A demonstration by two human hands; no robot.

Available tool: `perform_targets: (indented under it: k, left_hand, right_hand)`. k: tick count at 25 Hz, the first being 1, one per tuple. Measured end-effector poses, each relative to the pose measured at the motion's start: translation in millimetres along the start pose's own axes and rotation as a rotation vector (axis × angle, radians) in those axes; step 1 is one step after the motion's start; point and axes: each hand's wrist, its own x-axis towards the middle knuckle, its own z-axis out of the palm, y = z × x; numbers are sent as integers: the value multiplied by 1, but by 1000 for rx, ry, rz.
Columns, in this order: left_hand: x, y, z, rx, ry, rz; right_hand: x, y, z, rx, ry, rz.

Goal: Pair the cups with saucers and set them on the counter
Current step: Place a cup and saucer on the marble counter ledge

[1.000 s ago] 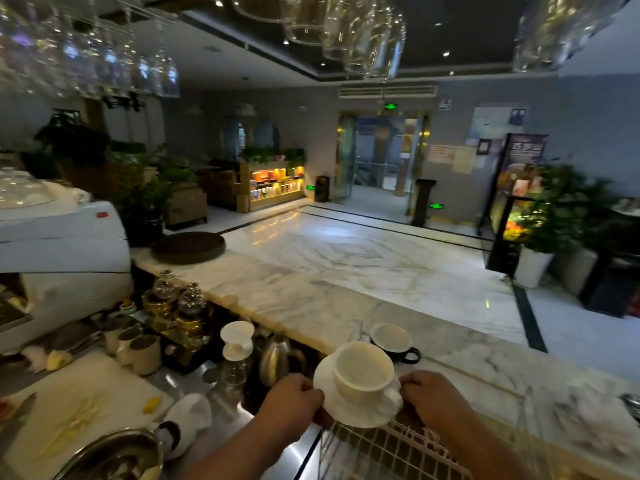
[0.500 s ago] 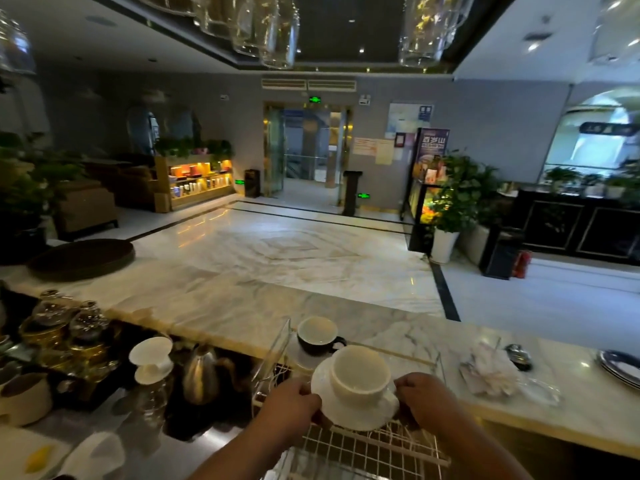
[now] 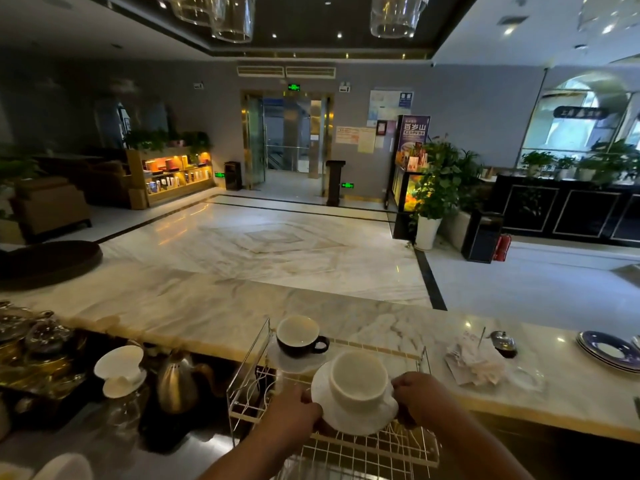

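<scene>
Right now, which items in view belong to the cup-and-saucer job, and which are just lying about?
Job:
- white cup on white saucer, held by left hand and right hand
- black cup on second saucer
- marble counter

Lying about:
- steel kettle
- wire rack
- blue plates
- crumpled paper
- dark round tray

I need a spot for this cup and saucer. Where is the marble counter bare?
Bare marble counter lies between the black cup on its white saucer and the crumpled white napkins; a longer bare stretch runs left to the dark round tray. The right end, by the stacked blue plates, is crowded.
</scene>
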Motion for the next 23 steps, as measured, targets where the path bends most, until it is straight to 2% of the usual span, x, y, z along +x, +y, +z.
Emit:
perform_targets:
  k: [14, 23]
  left_hand:
    - [41, -22, 12, -41, -24, -123]
    - [60, -28, 20, 20, -10, -165]
  right_hand:
    - [50, 17, 23, -60, -4, 39]
    - [73, 16, 27, -79, 2, 44]
